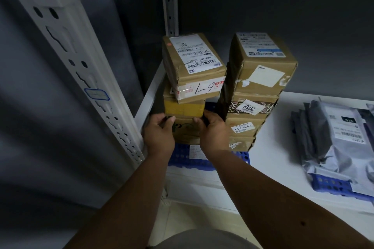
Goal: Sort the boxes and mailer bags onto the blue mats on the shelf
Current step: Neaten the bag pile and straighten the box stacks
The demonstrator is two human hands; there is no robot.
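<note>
Two stacks of cardboard boxes stand on a blue mat (204,160) at the shelf's left end. The left stack has a box marked "1-6" (194,66) on top, a box with yellow tape (184,108) under it, and a lower box (185,132). My left hand (159,133) and my right hand (214,133) grip the lower boxes of this stack from both sides. The right stack (257,91) is taller, with several labelled boxes. Grey mailer bags (334,137) lie on a second blue mat (332,186) at the right.
A white perforated upright (81,62) stands close to the left of the stack. A rear upright (170,0) rises behind it. The white shelf board (273,168) stretches between the two mats. The back wall is dark grey.
</note>
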